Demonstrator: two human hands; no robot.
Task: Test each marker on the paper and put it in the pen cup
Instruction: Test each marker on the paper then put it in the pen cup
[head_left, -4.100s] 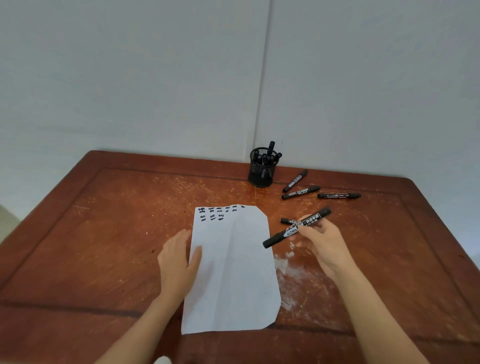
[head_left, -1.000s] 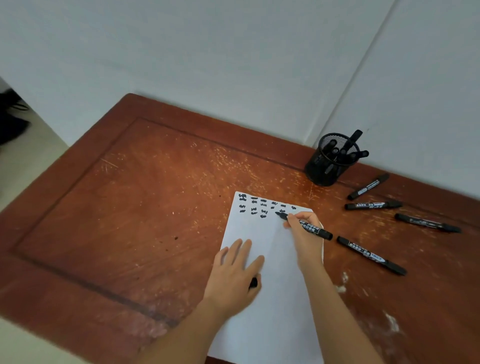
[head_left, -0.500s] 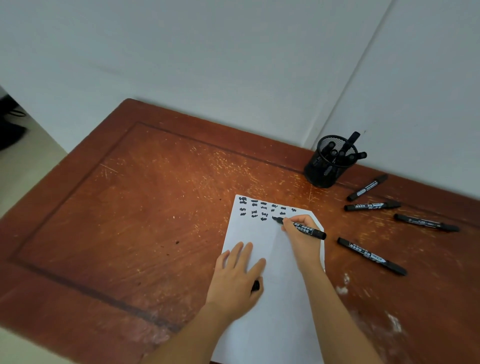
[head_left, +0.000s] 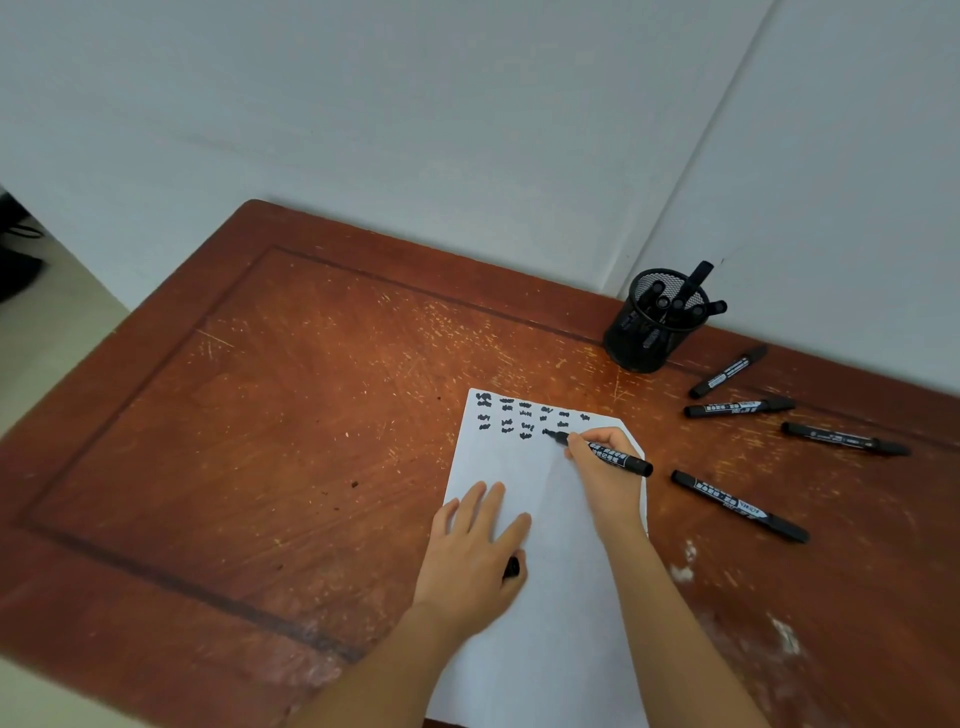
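Note:
A white paper (head_left: 545, 634) lies on the wooden table (head_left: 311, 415), with several black scribbles along its top edge. My right hand (head_left: 608, 488) grips an uncapped black marker (head_left: 621, 460), whose tip touches the paper at the end of the lowest scribble row. My left hand (head_left: 467, 556) lies flat on the paper's left side with fingers straight, and its thumb pins a black marker cap (head_left: 511, 567) against the palm. The black mesh pen cup (head_left: 649, 343) stands at the back by the wall and holds several markers.
Several capped black markers lie to the right of the paper: one (head_left: 727, 371) near the cup, one (head_left: 737, 408) below it, one (head_left: 847, 439) far right, one (head_left: 737, 505) nearest my right hand. White walls meet behind the cup.
Four seconds ago my right hand held the capped marker above the table. Now it is uncapped with its tip on the paper, the cap is in my left hand, and my view has tilted.

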